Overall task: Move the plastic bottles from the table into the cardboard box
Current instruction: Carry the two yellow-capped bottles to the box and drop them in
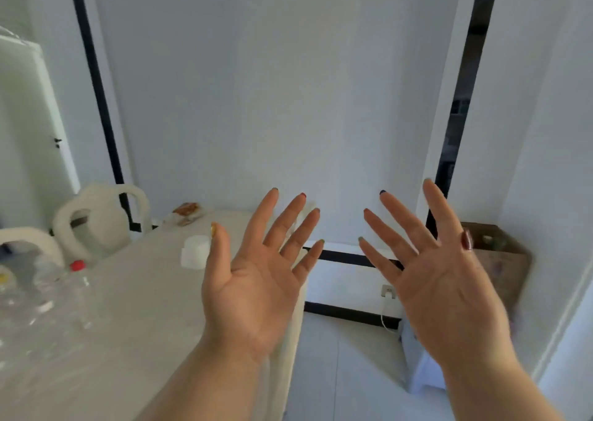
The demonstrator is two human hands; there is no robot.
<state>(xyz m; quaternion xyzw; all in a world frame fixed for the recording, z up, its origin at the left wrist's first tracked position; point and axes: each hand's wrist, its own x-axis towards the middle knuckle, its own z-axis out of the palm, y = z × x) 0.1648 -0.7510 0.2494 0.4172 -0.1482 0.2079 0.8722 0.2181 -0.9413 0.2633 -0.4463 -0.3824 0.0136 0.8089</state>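
Clear plastic bottles (48,292) lie in a heap at the left end of the white table (144,308); one has a red cap (77,265), another a yellow cap. The brown cardboard box (503,257) stands at the right, beside the wall, partly hidden behind my right hand. My left hand (256,276) is raised over the table's right end, palm toward me, fingers spread, holding nothing. My right hand (439,279) is raised the same way off the table's right side, also holding nothing.
A small white container (195,250) sits on the table by my left thumb. A wrapped snack (186,210) lies at the far edge. White plastic chairs (102,218) stand at the left. A charger and cable (388,305) hang from a wall socket below.
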